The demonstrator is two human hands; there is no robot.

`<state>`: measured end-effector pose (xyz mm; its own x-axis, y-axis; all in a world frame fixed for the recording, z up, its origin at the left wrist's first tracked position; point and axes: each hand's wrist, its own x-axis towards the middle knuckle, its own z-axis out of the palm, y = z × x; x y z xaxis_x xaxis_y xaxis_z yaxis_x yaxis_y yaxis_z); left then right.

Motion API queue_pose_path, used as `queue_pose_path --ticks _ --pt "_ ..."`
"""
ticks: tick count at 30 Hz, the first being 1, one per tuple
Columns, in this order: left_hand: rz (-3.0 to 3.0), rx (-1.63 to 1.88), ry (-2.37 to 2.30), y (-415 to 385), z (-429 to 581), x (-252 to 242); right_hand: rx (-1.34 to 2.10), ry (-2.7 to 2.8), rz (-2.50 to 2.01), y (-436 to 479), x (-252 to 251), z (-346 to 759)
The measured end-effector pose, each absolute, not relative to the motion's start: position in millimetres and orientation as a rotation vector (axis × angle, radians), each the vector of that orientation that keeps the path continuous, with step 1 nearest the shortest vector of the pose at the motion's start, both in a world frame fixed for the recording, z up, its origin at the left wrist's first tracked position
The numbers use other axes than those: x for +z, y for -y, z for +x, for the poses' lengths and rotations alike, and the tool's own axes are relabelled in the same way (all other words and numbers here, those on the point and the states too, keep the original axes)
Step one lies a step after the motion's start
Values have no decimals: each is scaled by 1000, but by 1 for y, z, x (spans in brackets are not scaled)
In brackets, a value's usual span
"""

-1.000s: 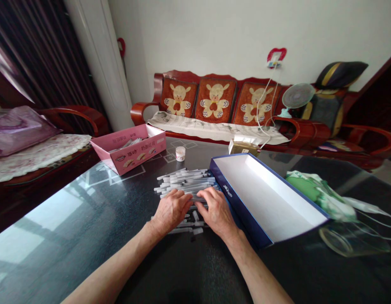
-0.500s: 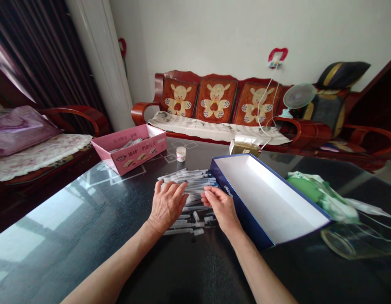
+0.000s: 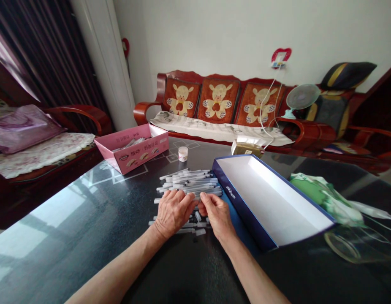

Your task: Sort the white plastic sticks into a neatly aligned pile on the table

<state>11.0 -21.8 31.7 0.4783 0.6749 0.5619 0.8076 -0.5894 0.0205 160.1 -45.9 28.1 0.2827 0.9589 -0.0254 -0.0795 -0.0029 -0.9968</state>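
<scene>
The left hand [image 3: 172, 213] was laid flat and open on a heap of tubes [image 3: 188, 181], which was thereby kept together on the table [image 3: 88, 211]. The right hand [image 3: 217, 216] was curled narrowly at the heap's edge; whether tubes were held could not be told. A box [image 3: 246, 207] stood open just beside it.

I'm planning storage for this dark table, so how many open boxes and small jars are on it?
Pink cardboard open box: 1
Navy-rimmed white cardboard open box: 1
Small white lidded jar: 1
Total: 3
</scene>
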Motion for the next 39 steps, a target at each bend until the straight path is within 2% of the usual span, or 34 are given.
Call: queue_pose_path --ticks 6,19,27,39 --pt "-2514 -749 1292 22 11 32 976 1026 -1300 47 30 163" --pt "-2467 -843 1178 11 6 24 1115 1185 -1156 41 30 182" --pt "-2452 -856 1142 12 8 23 941 1308 -1343 39 23 185" --pt "-2451 -851 1133 12 9 23 1007 1252 -1407 40 28 179"
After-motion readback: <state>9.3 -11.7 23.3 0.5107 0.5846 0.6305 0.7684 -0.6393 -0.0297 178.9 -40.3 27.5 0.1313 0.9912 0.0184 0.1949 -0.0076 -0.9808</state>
